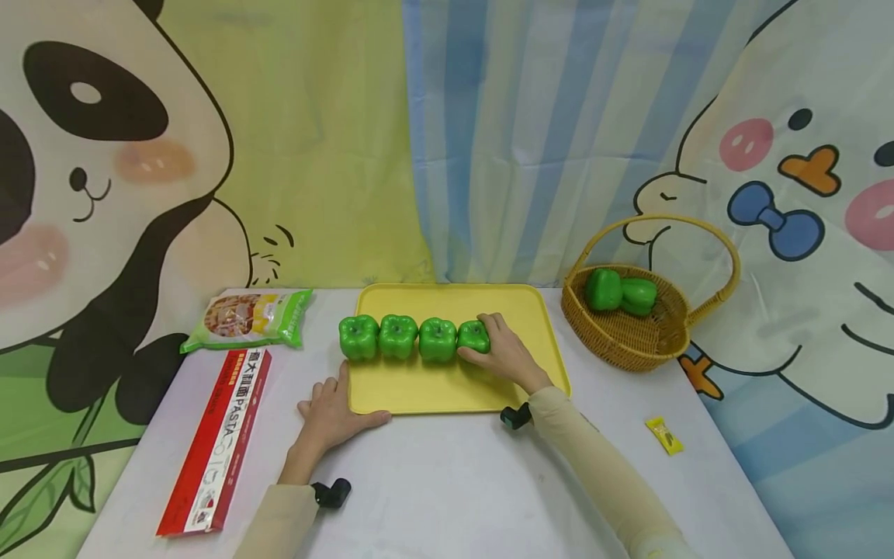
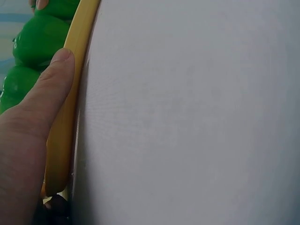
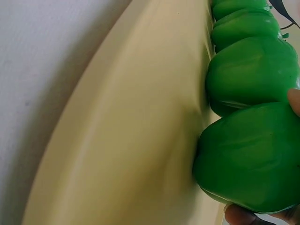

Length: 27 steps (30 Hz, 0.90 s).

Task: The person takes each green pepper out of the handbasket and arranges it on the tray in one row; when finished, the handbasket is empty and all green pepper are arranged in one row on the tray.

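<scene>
Several green bell peppers stand in a row across the yellow tray (image 1: 419, 392), side by side. My right hand (image 1: 508, 357) grips the rightmost bell pepper (image 1: 473, 336), thumb at its near side and fingers round its far right. In the right wrist view, that bell pepper (image 3: 248, 159) stands against its neighbour (image 3: 253, 72), with only fingertips visible at its edges. My left hand (image 1: 331, 415) lies at the tray's front left corner with its fingers spread. Its thumb (image 2: 51, 86) lies straight against the tray rim (image 2: 79, 51) in the left wrist view.
A wicker basket (image 1: 615, 349) with a tall handle stands at the back right, two green bell peppers (image 1: 620, 292) inside. On the left lie a green-edged food bag (image 1: 247, 318) and a long red pasta box (image 1: 216, 442). A small yellow packet (image 1: 664, 435) lies at right.
</scene>
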Available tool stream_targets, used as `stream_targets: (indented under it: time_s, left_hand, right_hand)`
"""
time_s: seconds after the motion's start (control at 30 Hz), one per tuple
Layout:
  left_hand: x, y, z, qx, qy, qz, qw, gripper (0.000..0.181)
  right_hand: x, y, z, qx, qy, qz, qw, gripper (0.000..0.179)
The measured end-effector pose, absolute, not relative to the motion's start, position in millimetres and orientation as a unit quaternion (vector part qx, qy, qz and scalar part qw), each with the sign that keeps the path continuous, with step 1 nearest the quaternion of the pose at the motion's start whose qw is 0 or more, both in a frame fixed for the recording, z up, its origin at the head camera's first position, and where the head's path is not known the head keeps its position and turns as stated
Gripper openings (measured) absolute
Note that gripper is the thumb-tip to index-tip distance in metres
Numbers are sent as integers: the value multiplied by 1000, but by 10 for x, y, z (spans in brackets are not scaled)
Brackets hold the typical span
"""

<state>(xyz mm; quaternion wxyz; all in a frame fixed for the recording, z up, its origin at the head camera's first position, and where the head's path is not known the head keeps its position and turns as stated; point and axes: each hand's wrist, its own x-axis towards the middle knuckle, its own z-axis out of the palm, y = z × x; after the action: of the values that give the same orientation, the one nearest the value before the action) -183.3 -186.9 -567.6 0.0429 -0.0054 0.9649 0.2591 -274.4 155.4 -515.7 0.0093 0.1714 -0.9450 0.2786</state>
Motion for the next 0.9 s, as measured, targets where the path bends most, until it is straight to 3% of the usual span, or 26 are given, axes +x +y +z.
stream_targets:
  time_s: [0.9]
  left_hand:
    - [-1837,-1878,-5667,-1,966,255,47,145]
  right_hand:
    - [-2740,1570,-5132,166,-951,259,10,93]
